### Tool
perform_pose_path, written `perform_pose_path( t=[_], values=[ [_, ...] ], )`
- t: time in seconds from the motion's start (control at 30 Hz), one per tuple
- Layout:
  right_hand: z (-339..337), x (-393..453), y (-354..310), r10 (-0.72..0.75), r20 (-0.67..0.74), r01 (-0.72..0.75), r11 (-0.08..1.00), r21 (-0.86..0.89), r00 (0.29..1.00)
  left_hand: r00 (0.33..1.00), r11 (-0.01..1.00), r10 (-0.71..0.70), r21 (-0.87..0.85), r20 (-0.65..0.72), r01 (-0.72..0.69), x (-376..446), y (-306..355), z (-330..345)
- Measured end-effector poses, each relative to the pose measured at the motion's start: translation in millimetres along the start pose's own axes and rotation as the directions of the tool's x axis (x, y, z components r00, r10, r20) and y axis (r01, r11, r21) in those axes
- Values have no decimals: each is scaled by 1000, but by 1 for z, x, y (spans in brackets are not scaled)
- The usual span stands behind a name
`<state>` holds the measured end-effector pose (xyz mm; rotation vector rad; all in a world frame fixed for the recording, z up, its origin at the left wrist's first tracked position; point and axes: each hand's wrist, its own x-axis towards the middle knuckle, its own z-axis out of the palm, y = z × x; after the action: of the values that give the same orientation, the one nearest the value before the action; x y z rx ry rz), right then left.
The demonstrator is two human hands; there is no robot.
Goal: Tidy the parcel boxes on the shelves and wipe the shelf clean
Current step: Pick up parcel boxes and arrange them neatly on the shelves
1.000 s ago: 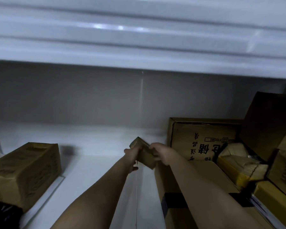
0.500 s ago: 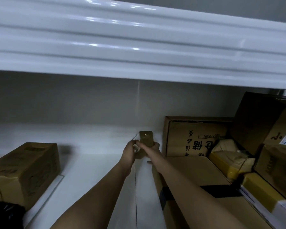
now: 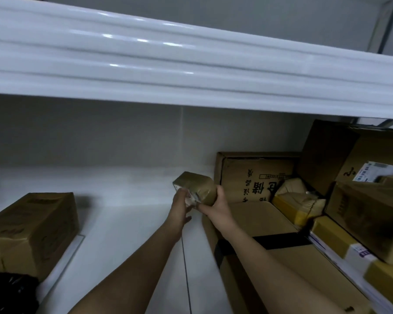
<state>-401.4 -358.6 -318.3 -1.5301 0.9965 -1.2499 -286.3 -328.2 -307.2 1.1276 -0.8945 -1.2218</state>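
A small brown taped parcel [image 3: 194, 185] is held above the white shelf [image 3: 127, 223], deep in the middle of it. My left hand [image 3: 180, 206] holds the parcel's left end, fingers on its underside. My right hand [image 3: 214, 206] grips its right end from below. Right of them lies a long flat carton with a black tape band [image 3: 266, 227], and behind that stands a printed carton [image 3: 256, 175].
A large brown carton [image 3: 30, 230] sits at the shelf's left front, with something black [image 3: 9, 293] below it. Several brown and yellow parcels [image 3: 300, 200] are piled at the right. The upper shelf's white edge [image 3: 191, 71] hangs overhead.
The small parcel has turned from upright to lying on its side and sits slightly further right. Both hands kept hold of it.
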Motion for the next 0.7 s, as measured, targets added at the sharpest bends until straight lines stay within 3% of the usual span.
perform_pose_path(
  t=[0.13, 0.33, 0.57, 0.63, 0.7],
  values=[
    [-8, -18, -8, -119, 5, 118, 977, -179, 993, 999, 995, -31, -98, -17, 29, -11, 5, -2],
    [-26, -58, -29, -224, 154, 268, 876, -402, 962, 998, 968, -58, -246, -41, 46, -44, 6, 1],
    [-47, -112, -46, -361, 383, 523, 494, -695, 850, 988, 923, -154, -356, 2, 145, -94, 3, 6],
    [-50, -129, -42, -381, 372, 527, 502, -686, 846, 989, 932, -136, -346, -57, 108, -111, -1, 8],
    [-50, -144, -39, -358, 308, 469, 600, -648, 882, 989, 938, -107, -339, -99, 68, -126, -6, 11]
  ],
)
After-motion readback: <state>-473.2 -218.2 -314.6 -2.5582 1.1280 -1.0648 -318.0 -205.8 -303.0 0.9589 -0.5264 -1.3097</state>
